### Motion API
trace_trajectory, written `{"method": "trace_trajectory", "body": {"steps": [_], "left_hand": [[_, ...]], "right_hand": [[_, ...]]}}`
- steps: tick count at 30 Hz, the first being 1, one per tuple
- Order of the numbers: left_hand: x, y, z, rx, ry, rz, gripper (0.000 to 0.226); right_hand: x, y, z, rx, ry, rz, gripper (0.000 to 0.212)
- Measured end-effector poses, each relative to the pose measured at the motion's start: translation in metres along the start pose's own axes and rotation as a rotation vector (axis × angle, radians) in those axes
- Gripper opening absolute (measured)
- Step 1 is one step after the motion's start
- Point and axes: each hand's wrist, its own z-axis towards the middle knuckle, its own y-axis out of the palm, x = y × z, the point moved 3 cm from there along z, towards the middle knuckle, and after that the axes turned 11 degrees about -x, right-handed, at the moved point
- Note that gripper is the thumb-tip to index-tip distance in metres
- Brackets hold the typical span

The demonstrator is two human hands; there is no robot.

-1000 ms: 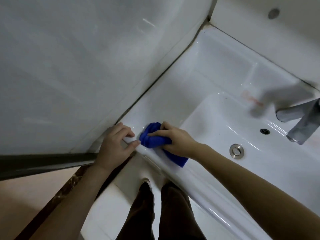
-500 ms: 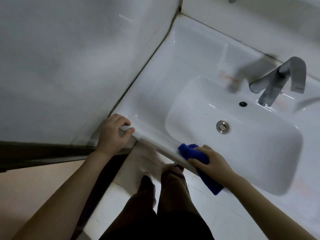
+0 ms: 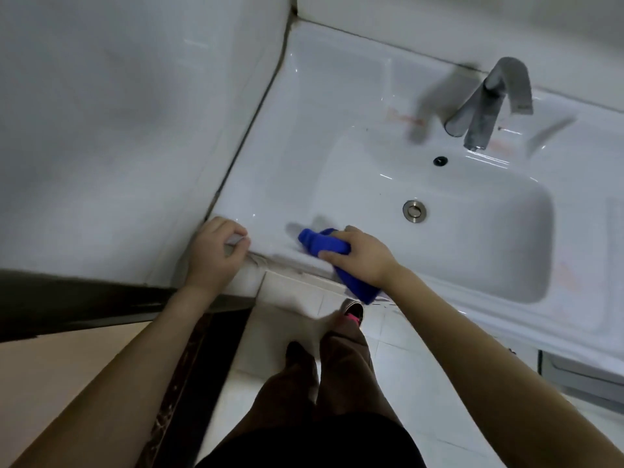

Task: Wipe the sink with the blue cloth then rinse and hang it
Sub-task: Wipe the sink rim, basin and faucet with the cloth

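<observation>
While the fingers point(image 3: 332, 254) of the right hand point(image 3: 363, 256) curl closed around the bunched blue cloth point(image 3: 326, 246), the cloth is pressed flat against the front rim of the white sink point(image 3: 270, 170), near its front-left corner; one end of the cloth pokes out past the fingertips toward the left, and the other end hangs down over the front edge below the wrist. Left hand point(image 3: 214, 253): fingers bent and closed over the sink's front-left corner, where rim meets wall, holding nothing else. The two hands are near each other but apart. Basin: rectangular with rounded corners, glossy, with a round metal drain point(image 3: 414, 209) at its floor and a small dark overflow hole point(image 3: 440, 160) on the back wall. Grey faucet point(image 3: 489, 106) stands on the back ledge, spout arching over the basin; faint reddish staining on the ledge beside it. Pale wall point(image 3: 118, 113) runs along the sink's left side, dark grout line at the joint. Below: light floor tiles point(image 3: 422, 383), dark trouser legs, one shoe with a pink detail point(image 3: 354, 314).
</observation>
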Motion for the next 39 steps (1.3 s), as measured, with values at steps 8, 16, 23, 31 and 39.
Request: {"method": "trace_trajectory", "body": {"steps": [8, 16, 23, 31, 39], "left_hand": [[-0.003, 0.0, -0.002, 0.002, 0.024, 0.002, 0.01], [-0.002, 0.0, -0.003, 0.038, 0.042, -0.025, 0.002], [0.0, -0.001, -0.002, 0.021, 0.024, -0.021, 0.004], [0.002, 0.002, -0.003, 0.028, 0.033, -0.004, 0.006], [0.006, 0.005, -0.003, 0.076, 0.032, 0.063, 0.002]], "right_hand": [[0.094, -0.023, -0.089, 0.086, 0.291, 0.013, 0.016], [-0.05, 0.014, 0.033, 0.035, 0.016, 0.015, 0.035], [-0.036, 0.011, 0.034, -0.049, -0.029, 0.05, 0.034], [0.09, -0.021, -0.08, 0.037, 0.228, 0.018, 0.014], [0.021, 0.0, -0.004, 0.022, -0.021, 0.055, 0.018]]}}
